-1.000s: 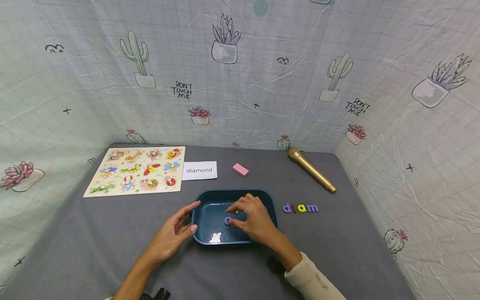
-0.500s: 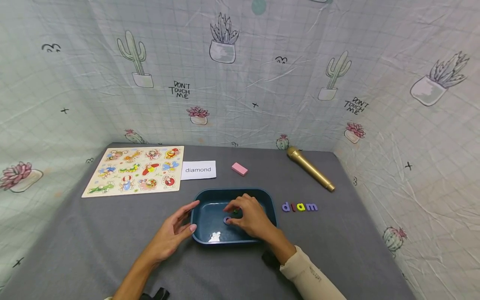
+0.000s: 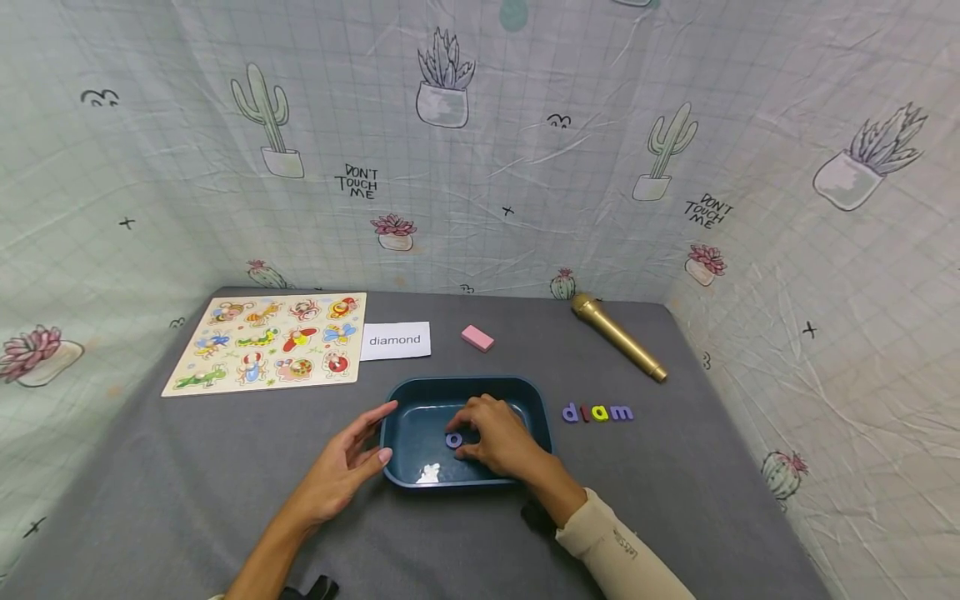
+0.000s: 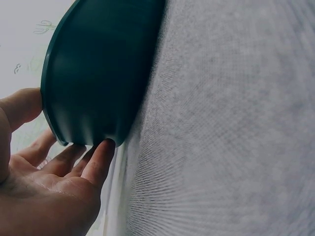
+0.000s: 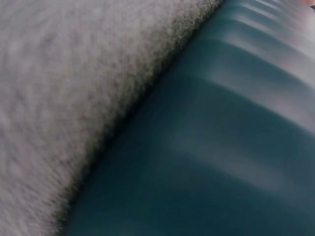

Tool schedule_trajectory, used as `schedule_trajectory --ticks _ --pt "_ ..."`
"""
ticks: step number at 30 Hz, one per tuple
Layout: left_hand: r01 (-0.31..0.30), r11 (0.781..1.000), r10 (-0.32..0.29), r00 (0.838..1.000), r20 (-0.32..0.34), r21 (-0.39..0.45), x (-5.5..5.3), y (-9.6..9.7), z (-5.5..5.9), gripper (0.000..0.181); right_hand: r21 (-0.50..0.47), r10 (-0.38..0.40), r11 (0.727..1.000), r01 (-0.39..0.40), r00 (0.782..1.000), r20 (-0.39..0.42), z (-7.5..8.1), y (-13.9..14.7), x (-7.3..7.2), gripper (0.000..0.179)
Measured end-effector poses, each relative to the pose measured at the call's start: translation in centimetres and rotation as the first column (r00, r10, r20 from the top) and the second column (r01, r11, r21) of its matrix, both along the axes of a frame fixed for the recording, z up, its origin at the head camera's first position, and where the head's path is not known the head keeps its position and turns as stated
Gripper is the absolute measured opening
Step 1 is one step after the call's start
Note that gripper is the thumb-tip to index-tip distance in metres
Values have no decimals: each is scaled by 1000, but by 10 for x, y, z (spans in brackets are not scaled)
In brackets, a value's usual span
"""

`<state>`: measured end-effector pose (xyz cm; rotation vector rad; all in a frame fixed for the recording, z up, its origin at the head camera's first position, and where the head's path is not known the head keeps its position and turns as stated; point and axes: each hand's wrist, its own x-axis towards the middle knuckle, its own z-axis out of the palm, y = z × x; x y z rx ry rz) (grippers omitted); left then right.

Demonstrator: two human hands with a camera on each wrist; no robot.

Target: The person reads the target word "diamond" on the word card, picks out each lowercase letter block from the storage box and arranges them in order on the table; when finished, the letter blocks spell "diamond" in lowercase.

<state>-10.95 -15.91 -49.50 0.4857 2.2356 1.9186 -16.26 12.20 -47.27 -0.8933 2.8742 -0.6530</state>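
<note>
In the head view, a dark teal tray [image 3: 408,475] sits on the grey cloth. My left hand [image 3: 341,467] holds its left end, thumb and index finger at the rim; the left wrist view has the other fingers against the tray's outer wall [image 4: 93,73]. My right hand [image 3: 498,437] reaches into the tray with curled fingers, thumb and index finger at opposite edges of a purple letter o [image 3: 453,440]. Right of the tray, letters read "diam", from the purple d [image 3: 570,412] to the purple m [image 3: 622,412]. The right wrist view shows mainly the tray's outer side [image 5: 211,132].
Behind the tray lie a white card [image 3: 396,340] printed "diamond" and a pink block [image 3: 477,338]. An insect picture board [image 3: 232,362] is at the back left, a gold microphone [image 3: 618,337] at the back right. A patterned curtain [image 3: 480,167] surrounds the table.
My right thumb and index finger have shifted around the purple o, which shows more fully now. A small green piece seen in the tray earlier is hidden under that hand. The left hand stays put.
</note>
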Motion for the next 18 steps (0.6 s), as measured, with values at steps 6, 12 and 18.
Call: schedule_trajectory --ticks 6,12,18 --pt "5 1000 -5 1000 -10 -2 -1 0 -1 65 -4 21 1000 -21 1000 -9 -1 0 0 23" --pt "8 1000 -8 1000 -19 -11 0 0 -1 65 -28 26 999 -26 1000 -5 -1 1 1 20" --pt "4 1000 -4 1000 -5 -13 0 0 0 65 -61 8 998 -9 1000 -24 0 1 1 21"
